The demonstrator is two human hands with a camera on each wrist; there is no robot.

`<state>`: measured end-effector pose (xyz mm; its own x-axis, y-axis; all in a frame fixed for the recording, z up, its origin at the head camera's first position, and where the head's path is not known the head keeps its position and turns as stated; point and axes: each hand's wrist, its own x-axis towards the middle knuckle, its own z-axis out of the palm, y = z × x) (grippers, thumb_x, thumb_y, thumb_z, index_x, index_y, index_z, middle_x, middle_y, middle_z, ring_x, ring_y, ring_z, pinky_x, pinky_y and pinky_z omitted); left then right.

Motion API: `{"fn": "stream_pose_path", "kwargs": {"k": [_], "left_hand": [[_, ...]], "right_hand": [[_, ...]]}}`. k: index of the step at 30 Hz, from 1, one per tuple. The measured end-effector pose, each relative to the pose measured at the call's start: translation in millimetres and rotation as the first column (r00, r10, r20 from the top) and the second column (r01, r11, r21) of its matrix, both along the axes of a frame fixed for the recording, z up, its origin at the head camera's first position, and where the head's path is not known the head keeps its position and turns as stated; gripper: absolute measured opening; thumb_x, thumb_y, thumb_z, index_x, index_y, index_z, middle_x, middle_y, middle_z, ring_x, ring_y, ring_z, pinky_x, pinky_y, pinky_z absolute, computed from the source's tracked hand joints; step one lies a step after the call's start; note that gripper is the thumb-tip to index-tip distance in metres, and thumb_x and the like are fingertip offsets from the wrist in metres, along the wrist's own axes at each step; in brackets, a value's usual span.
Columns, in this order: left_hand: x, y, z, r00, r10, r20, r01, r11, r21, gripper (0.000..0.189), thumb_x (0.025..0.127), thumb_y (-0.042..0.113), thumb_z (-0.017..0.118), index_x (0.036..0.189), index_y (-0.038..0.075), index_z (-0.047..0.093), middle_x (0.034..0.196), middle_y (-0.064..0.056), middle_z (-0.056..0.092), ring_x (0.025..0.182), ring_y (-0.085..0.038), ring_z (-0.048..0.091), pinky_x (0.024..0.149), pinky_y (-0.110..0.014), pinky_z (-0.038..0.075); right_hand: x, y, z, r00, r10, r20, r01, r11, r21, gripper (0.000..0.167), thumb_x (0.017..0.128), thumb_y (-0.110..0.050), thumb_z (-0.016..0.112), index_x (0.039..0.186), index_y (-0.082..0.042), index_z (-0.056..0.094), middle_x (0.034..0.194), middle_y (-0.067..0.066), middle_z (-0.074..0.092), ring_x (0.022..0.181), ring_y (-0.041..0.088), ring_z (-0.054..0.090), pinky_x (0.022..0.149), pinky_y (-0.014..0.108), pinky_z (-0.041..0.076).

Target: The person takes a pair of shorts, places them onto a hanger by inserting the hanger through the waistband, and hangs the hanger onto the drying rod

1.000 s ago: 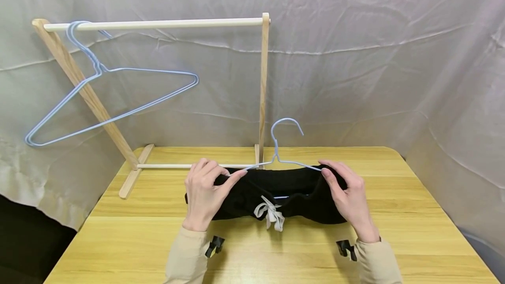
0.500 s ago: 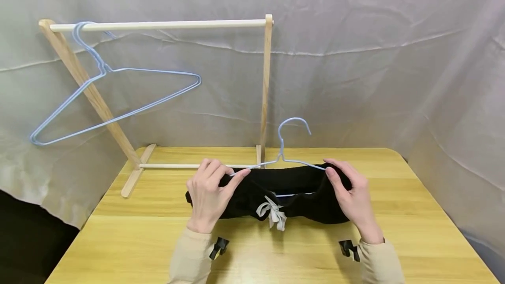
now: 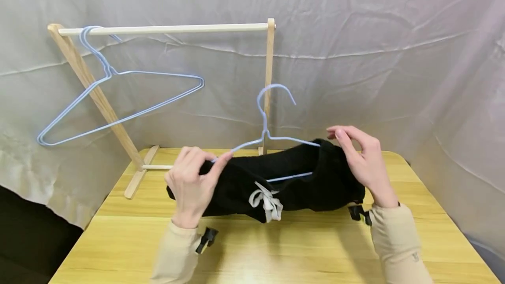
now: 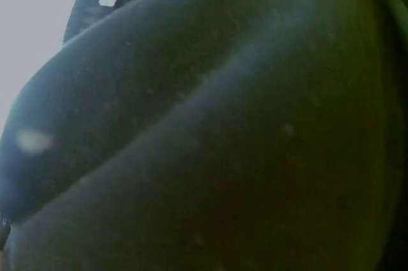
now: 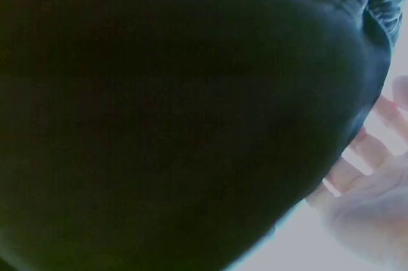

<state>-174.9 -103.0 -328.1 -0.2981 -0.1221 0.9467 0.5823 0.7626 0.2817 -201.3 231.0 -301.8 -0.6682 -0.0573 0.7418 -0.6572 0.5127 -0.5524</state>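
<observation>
Black drawstring pants (image 3: 319, 192) with a pale bow (image 3: 268, 200) hang on a light blue wire hanger (image 3: 264, 119), whose hook points up. The hanger's lower bar shows inside the open waist. My left hand (image 3: 191, 183) pinches the hanger's left shoulder together with the waistband. My right hand (image 3: 367, 161) is beside the right end of the waist, off the hanger, with thumb and fingers loosely bent and nothing held. Dark cloth (image 4: 204, 124) fills most of the left wrist view. In the right wrist view, my right hand's spread fingers (image 5: 373, 150) show past the cloth's edge (image 5: 255, 124).
A wooden rack with a white top rail (image 3: 169, 28) stands at the back left. Blue hangers (image 3: 154, 108) hang near its left end. The wooden table (image 3: 300, 249) lies below, with grey curtain (image 3: 375, 73) behind and at the sides.
The hanger and pants have risen and tilted, right side higher. My right hand has let go of the hanger's right shoulder and moved up and right; my left hand has shifted left, still pinching.
</observation>
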Motion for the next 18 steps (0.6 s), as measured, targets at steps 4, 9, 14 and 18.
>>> {"fn": "stream_pose_path", "kwargs": {"k": [4, 9, 14, 18], "left_hand": [[-5.1, -15.7, 21.0, 0.999, 0.039, -0.011, -0.039, 0.999, 0.028, 0.049, 0.088, 0.054, 0.072, 0.065, 0.011, 0.067, 0.059, -0.002, 0.061, 0.065, -0.021, 0.061, 0.05, -0.022, 0.026], [-10.0, -33.9, 43.8, 0.997, 0.075, 0.021, -0.076, 0.996, 0.056, 0.044, 0.084, 0.049, 0.078, 0.066, 0.009, 0.068, 0.063, -0.006, 0.064, 0.07, -0.023, 0.063, 0.057, -0.018, 0.025], [-13.4, -56.9, 64.4, 0.99, 0.124, 0.068, -0.13, 0.987, 0.098, 0.039, 0.081, 0.043, 0.082, 0.069, 0.008, 0.071, 0.07, -0.011, 0.069, 0.077, -0.026, 0.065, 0.062, -0.016, 0.022], [-15.2, -76.1, 77.6, 0.982, 0.164, 0.092, -0.174, 0.978, 0.114, 0.041, 0.081, 0.045, 0.082, 0.071, 0.006, 0.072, 0.073, -0.015, 0.071, 0.078, -0.03, 0.064, 0.063, -0.018, 0.021]], "right_hand": [[-21.5, -14, 25.4, 0.997, 0.029, 0.072, -0.032, 0.999, 0.03, 0.02, 0.103, -0.01, 0.056, 0.107, -0.006, 0.075, 0.092, -0.023, 0.068, 0.086, -0.007, 0.061, 0.084, 0.009, 0.044], [-48.4, -35, 49.0, 0.986, 0.064, 0.155, -0.066, 0.998, 0.008, 0.023, 0.102, -0.017, 0.057, 0.11, -0.003, 0.074, 0.091, -0.013, 0.069, 0.082, -0.008, 0.059, 0.078, 0.01, 0.044], [-74.8, -61, 72.6, 0.965, 0.093, 0.247, -0.107, 0.993, 0.04, 0.027, 0.099, -0.018, 0.061, 0.118, -0.002, 0.071, 0.11, 0.017, 0.072, 0.086, -0.004, 0.064, 0.082, 0.013, 0.046], [-95.8, -81, 89.0, 0.908, 0.106, 0.406, -0.149, 0.986, 0.076, 0.041, 0.098, -0.019, 0.061, 0.136, -0.004, 0.059, 0.127, 0.021, 0.066, 0.107, 0.022, 0.068, 0.093, 0.026, 0.048]]}}
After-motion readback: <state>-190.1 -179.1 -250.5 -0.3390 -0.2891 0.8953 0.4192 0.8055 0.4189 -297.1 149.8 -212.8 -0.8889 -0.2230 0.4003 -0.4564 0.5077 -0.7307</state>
